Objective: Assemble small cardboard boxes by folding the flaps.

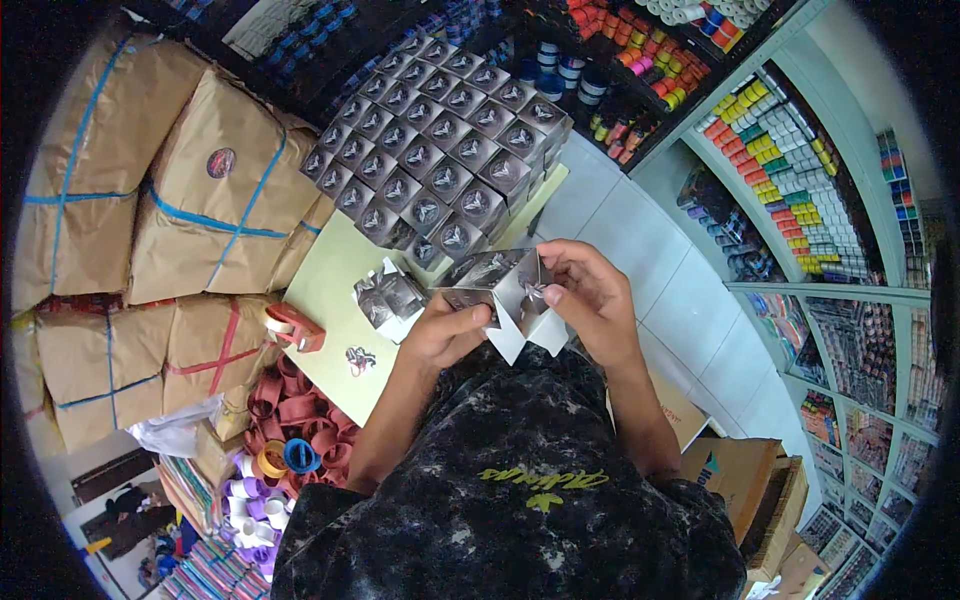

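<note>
Between my two hands is a small dark printed carton [492, 272] with its white end flaps sticking out toward me. My left hand [446, 328] grips its left side, thumb pressed on the near face. My right hand [592, 300] pinches the right side near the flaps, thumb and fingers closed on the card. Just left of it, another dark carton [388, 300] with white flaps raised lies on the pale yellow table [335, 370]. Behind, a large stack of matching closed cartons [430, 150] covers the far part of the table.
A red tape dispenser [296, 328] and a small pile of dark bits [360, 361] lie on the table's left. Brown wrapped parcels [215, 190] are piled at left, above red rolls [300, 410]. Shelves of colourful spools [780, 180] stand right; cardboard boxes [735, 480] sit by my right elbow.
</note>
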`<state>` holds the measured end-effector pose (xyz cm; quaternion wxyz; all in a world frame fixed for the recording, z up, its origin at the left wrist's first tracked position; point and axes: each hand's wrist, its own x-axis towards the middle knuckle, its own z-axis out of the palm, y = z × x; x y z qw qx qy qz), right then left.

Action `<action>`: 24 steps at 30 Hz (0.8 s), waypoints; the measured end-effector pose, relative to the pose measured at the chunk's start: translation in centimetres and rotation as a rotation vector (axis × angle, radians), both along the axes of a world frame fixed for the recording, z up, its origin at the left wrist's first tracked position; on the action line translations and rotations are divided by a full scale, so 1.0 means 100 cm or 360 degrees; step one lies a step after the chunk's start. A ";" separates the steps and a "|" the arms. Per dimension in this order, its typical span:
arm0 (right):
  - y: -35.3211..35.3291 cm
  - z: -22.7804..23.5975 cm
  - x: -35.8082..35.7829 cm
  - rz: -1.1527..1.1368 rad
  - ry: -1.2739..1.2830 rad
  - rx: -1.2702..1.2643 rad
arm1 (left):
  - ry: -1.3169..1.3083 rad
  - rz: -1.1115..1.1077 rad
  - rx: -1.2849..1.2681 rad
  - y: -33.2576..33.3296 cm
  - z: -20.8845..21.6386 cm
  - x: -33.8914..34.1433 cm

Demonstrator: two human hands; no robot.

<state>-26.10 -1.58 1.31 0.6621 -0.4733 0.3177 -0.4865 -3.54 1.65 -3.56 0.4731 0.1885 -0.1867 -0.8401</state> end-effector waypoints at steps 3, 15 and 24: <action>-0.001 0.005 -0.001 -0.0002 0.0022 -0.0051 | 0.0019 0.0145 -0.0013 -0.003 -0.002 -0.003; 0.011 0.021 0.007 -0.0300 0.0905 -0.0963 | -0.0594 0.0391 -0.0027 -0.008 0.007 -0.007; 0.011 0.009 0.018 -0.0691 0.0819 -0.0876 | -0.0643 0.0350 -0.0116 -0.007 0.006 0.000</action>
